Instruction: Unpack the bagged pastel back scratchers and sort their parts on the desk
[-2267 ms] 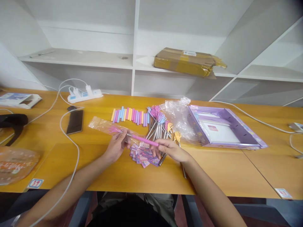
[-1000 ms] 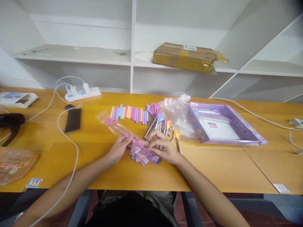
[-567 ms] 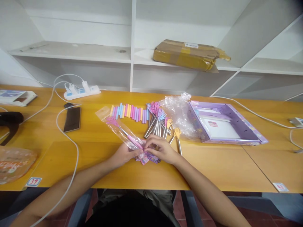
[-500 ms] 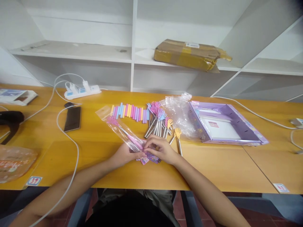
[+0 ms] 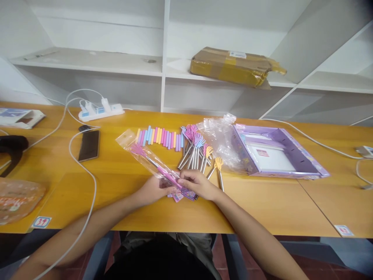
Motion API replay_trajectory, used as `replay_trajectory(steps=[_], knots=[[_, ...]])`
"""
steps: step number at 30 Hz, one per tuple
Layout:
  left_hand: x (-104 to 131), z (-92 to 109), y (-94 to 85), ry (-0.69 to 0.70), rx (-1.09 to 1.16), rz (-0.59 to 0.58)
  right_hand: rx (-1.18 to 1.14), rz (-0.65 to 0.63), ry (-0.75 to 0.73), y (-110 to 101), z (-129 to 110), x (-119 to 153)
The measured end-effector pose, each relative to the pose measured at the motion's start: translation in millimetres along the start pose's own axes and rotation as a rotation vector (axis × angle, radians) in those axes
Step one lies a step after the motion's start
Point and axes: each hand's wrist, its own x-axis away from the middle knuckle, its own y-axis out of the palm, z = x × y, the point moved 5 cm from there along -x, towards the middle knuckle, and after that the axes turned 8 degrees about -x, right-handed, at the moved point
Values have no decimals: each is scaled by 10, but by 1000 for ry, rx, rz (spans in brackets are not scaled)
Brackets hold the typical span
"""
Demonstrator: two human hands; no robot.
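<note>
A pink back scratcher [image 5: 152,161] with a metal shaft lies inside a clear plastic bag [image 5: 126,140], slanting up to the left. My left hand [image 5: 155,190] is closed around the bag's lower part, thumb on top. With fingers pinched, my right hand [image 5: 196,182] grips the handle end of the scratcher at the bag's lower end. Beneath my hands, partly hidden, lie printed purple and pink cards [image 5: 178,197]. Just beyond my right hand is a pile of back scratcher heads on metal rods [image 5: 194,149]. Coloured handle tubes [image 5: 159,136] stand in a row behind the bag.
Crumpled clear bags [image 5: 218,134] lie beside a purple open box [image 5: 313,165] on the right. To the left are a phone [image 5: 89,146], a power strip [image 5: 101,112] and a white cable [image 5: 94,186] crossing my left forearm. A taped carton [image 5: 230,66] rests on the shelf.
My right fingers have shifted slightly at the bag's lower end, and more of the pink handle shows. The bag's upper end has moved slightly left.
</note>
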Motion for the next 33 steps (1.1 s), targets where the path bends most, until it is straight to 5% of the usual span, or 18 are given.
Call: replay_trajectory(steps=[20, 26, 33], knots=[[1, 97, 18, 83, -54, -76, -105, -128, 27, 68, -56, 31], [137, 149, 103, -90, -166, -397, -345, 15, 73, -20, 55, 33], [254, 269, 243, 37, -344, -590, -513, 97, 223, -44, 180, 35]])
